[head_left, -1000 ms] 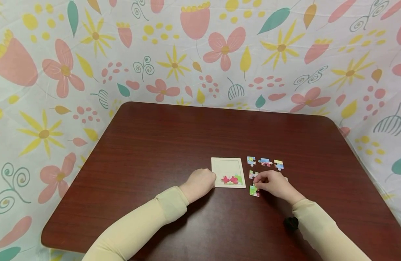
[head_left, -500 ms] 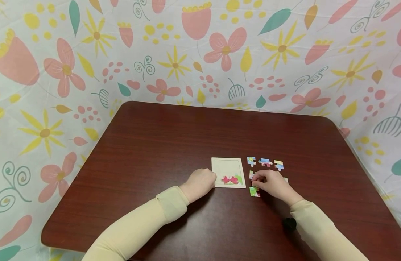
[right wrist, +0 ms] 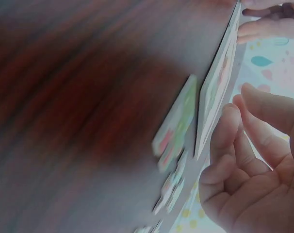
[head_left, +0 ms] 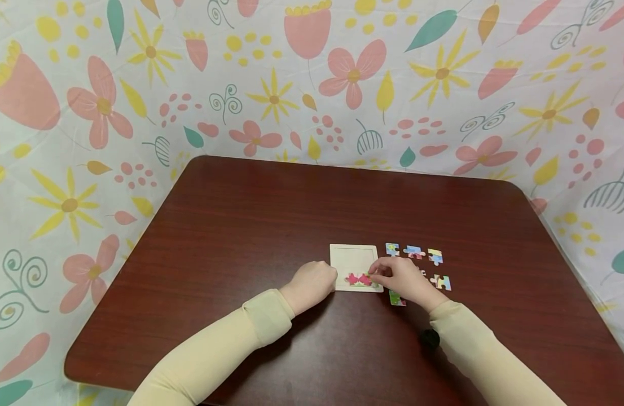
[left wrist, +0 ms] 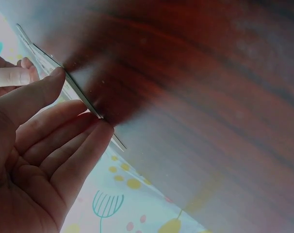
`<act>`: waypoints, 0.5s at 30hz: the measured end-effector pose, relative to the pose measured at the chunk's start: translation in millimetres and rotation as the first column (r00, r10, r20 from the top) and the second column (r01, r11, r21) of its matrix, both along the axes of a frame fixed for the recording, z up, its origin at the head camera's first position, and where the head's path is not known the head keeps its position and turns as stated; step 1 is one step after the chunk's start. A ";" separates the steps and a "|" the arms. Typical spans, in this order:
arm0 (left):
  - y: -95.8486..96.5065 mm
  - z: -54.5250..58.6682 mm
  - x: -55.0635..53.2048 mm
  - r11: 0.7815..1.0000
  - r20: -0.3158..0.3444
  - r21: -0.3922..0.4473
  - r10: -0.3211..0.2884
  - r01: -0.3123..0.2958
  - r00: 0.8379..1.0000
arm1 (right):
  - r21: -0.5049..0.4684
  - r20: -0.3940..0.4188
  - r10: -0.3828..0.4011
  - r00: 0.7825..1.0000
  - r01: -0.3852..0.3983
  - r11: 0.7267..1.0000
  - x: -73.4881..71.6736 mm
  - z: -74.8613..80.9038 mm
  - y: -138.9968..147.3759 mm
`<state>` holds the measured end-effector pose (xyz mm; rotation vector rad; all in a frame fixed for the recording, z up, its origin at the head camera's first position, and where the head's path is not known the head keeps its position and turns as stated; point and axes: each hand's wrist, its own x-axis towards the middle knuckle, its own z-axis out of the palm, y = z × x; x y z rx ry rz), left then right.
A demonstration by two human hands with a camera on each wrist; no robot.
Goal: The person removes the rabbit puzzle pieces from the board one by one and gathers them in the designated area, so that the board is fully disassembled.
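Note:
My left hand point(head_left: 312, 283) holds the left edge of a pale, square puzzle tray point(head_left: 350, 258); in the left wrist view its thumb and fingertips point(left wrist: 104, 124) meet at that edge. Red and green puzzle pieces point(head_left: 356, 279) lie inside the tray along its bottom right. Over the tray's lower right side, my right hand point(head_left: 405, 280) pinches what looks like a small puzzle piece, mostly hidden by the fingertips. In the right wrist view the thumb and index tips point(right wrist: 246, 92) are close together above the tray point(right wrist: 217, 92).
Loose puzzle pieces lie right of the tray: a blue and yellow one point(head_left: 392, 248), a blue and red one point(head_left: 414, 252), a yellow and blue one point(head_left: 435, 256), one at the right point(head_left: 441, 282) and a green one point(head_left: 397, 299). A flowered cloth point(head_left: 271, 67) hangs behind the brown table point(head_left: 231, 225).
My right hand has moved left from the loose pieces to the tray's lower right, uncovering the piece at the far right. My left hand has stayed at the tray's left edge.

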<state>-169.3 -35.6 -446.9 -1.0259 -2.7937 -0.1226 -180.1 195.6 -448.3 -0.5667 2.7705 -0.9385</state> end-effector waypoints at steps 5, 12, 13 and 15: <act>-0.7 1.9 0.7 1.000 0.003 -0.001 0.000 0.000 1.000 | -0.032 0.014 0.031 0.999 -0.031 0.999 -2.3 -3.1 -13.5; -0.1 0.1 0.6 1.000 -0.004 -0.006 -0.013 0.013 1.000 | -0.026 0.016 0.088 0.996 -0.088 0.996 -5.4 -7.1 -24.2; 0.0 0.2 0.9 1.000 -0.004 -0.009 -0.015 0.015 1.000 | -0.022 0.020 0.095 0.995 -0.095 0.995 -5.6 -6.8 -25.2; 0.7 0.4 1.7 0.999 -0.008 -0.028 -0.015 0.015 1.000 | -0.015 0.025 0.116 0.993 -0.115 0.993 -6.0 -6.7 -26.5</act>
